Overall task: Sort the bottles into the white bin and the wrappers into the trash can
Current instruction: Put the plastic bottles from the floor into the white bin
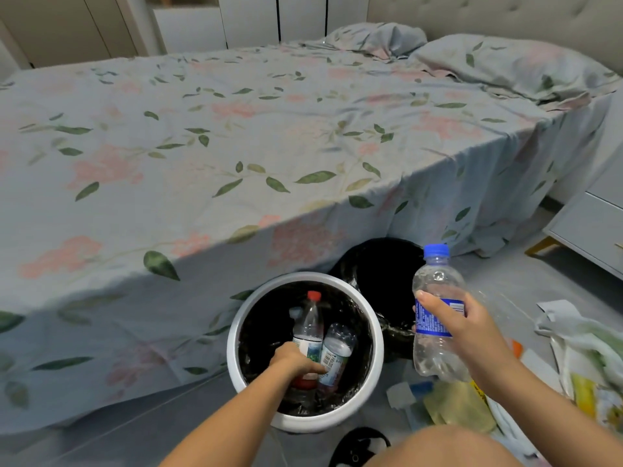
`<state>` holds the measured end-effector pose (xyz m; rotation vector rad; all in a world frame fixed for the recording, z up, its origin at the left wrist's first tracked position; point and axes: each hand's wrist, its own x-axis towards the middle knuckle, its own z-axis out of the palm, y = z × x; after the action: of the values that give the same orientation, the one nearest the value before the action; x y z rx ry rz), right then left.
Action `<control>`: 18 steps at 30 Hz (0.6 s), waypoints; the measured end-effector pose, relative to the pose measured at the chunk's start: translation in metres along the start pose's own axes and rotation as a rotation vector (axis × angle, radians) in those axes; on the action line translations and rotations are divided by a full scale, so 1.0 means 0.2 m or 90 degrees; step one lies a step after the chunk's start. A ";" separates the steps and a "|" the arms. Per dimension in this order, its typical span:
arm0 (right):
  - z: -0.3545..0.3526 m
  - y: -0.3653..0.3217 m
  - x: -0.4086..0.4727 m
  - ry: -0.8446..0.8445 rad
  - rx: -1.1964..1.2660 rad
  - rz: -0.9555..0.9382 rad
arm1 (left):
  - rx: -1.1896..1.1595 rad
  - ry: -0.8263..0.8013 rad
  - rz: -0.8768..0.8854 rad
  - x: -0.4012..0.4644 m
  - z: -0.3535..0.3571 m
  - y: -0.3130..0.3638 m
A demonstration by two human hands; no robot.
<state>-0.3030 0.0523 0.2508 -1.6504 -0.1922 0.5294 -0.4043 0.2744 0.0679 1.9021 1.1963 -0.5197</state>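
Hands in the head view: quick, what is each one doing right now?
Left hand: down inside the white bin, gripping the red-capped bottle.
Right hand: gripping the blue-capped bottle, held upright beside the bin.

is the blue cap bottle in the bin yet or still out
Out. The right hand holds the blue-capped bottle upright beside the white bin, not inside its rim.
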 end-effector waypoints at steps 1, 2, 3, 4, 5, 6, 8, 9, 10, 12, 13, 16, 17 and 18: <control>0.01 0.02 0.01 -0.003 -0.011 0.005 | 0.009 0.008 0.012 -0.02 -0.02 0.01; 0.02 0.03 0.01 -0.008 -0.026 0.009 | 0.015 0.019 0.026 -0.04 -0.05 0.01; 0.04 0.05 0.03 -0.015 -0.046 0.010 | 0.015 0.031 0.043 -0.06 -0.08 0.02; 0.06 0.07 0.04 -0.025 -0.069 0.009 | 0.011 0.043 0.065 -0.07 -0.11 0.01; 0.09 0.09 0.06 -0.036 -0.092 0.008 | 0.008 0.055 0.089 -0.09 -0.13 0.01; 0.12 0.10 0.08 -0.047 -0.113 0.008 | 0.004 0.065 0.115 -0.10 -0.16 -0.01; 0.19 0.12 0.14 -0.065 -0.146 -0.002 | -0.002 0.074 0.161 -0.14 -0.21 -0.04; 0.24 0.12 0.17 -0.070 -0.157 -0.015 | 0.000 0.077 0.178 -0.17 -0.23 -0.05; 0.29 0.13 0.20 -0.074 -0.166 -0.032 | 0.007 0.078 0.190 -0.19 -0.25 -0.06; 0.40 0.15 0.25 -0.091 -0.207 -0.062 | 0.017 0.087 0.214 -0.24 -0.29 -0.07; 0.45 0.17 0.27 -0.105 -0.239 -0.070 | 0.017 0.097 0.227 -0.26 -0.31 -0.07; 0.58 0.28 0.32 -0.148 -0.343 -0.069 | 0.014 0.125 0.244 -0.31 -0.36 -0.06; 0.61 0.32 0.34 -0.155 -0.368 -0.059 | 0.015 0.134 0.246 -0.33 -0.38 -0.06; 0.64 0.36 0.36 -0.162 -0.385 -0.044 | 0.013 0.143 0.249 -0.34 -0.39 -0.06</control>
<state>-0.3089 0.1852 0.1564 -2.1451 -0.6452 0.6701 -0.4528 0.3033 0.1555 2.1853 0.9193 -0.1113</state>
